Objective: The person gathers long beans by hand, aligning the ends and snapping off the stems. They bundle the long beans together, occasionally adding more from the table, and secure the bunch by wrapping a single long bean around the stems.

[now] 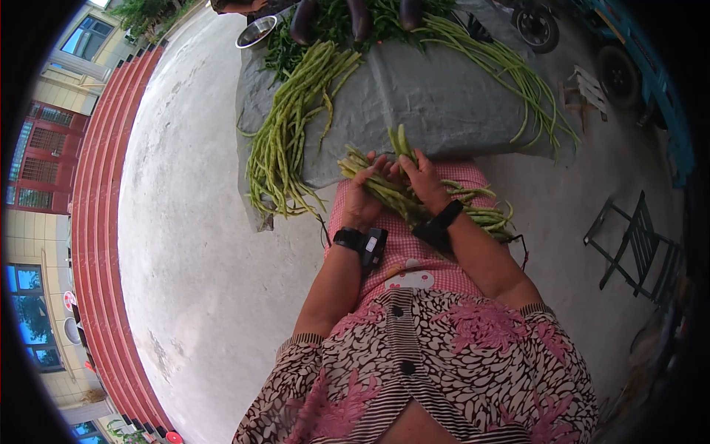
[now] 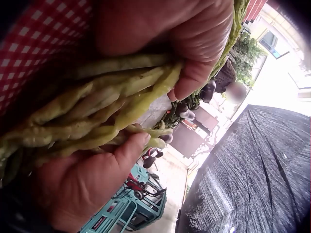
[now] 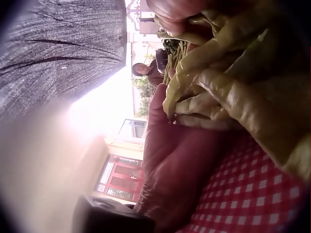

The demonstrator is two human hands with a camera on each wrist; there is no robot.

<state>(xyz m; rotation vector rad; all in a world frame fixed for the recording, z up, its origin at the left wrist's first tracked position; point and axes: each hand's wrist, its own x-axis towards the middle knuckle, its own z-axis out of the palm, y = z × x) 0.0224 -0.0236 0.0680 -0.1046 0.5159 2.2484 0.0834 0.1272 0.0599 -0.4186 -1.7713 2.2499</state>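
Observation:
Over the checkered apron (image 1: 455,177) on the lap, both hands hold a bundle of pale green long beans (image 1: 396,196). My left hand (image 1: 362,198) grips the bundle from the left; in the left wrist view its fingers (image 2: 206,46) bend over the beans. My right hand (image 1: 427,180) pinches beans on the other side, and short bean ends (image 1: 401,140) poke up beside its thumb. Its thumb (image 2: 129,153) presses along the bean ends in the left wrist view. More bean lengths (image 1: 488,216) trail out past the right wrist, across the lap.
The grey-covered table (image 1: 414,89) ahead bears a long bean heap (image 1: 288,133), thinner green beans (image 1: 510,70), eggplants (image 1: 360,18) and leafy greens (image 1: 285,52). A metal bowl (image 1: 257,32) sits at its far left. A folding stool (image 1: 640,240) stands right. Another person (image 3: 144,70) is beyond the table.

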